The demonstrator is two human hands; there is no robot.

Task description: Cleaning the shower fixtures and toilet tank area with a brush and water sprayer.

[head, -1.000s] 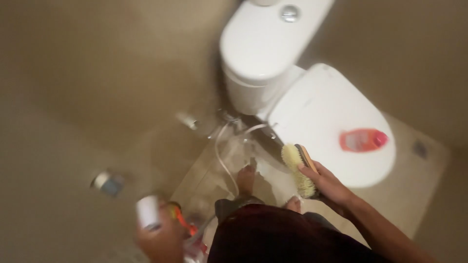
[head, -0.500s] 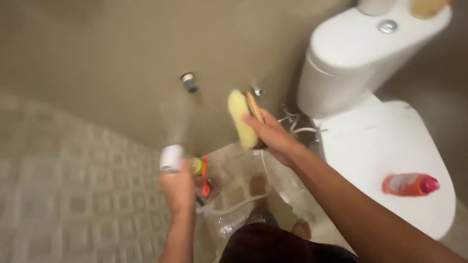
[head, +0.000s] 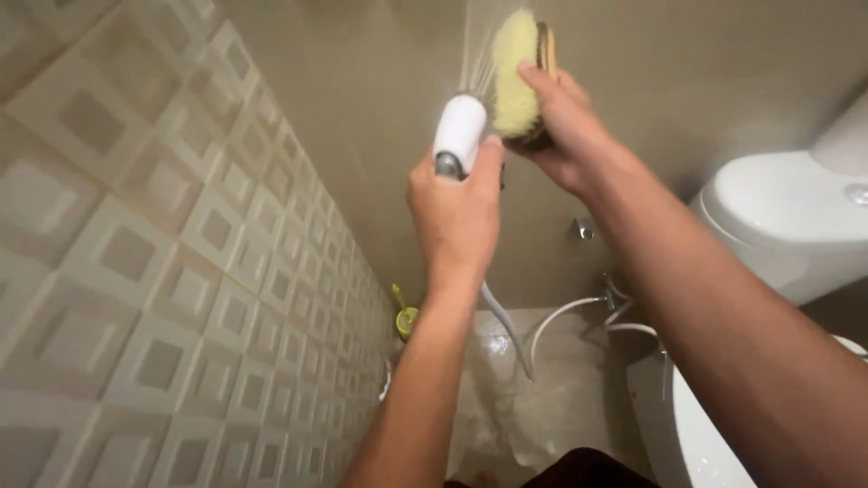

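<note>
Up by the beige wall [head: 362, 81], the left hand [head: 455, 212] grips a white sprayer [head: 458, 136], its water hitting the yellow scrub brush [head: 517, 77] clutched in the right hand [head: 565, 126]; the toilet [head: 796, 226] stands lower right, a hose [head: 506, 330] trailing down

Home bathroom, probably: white toilet [head: 787, 226], patterned wall tiles [head: 163, 298], spray hose [head: 506, 334], wet floor [head: 542, 398].

You see a tiled wall [head: 136, 298] beside you, a plain brown wall [head: 362, 108], a wet floor [head: 561, 398], and a white toilet [head: 787, 226].
</note>
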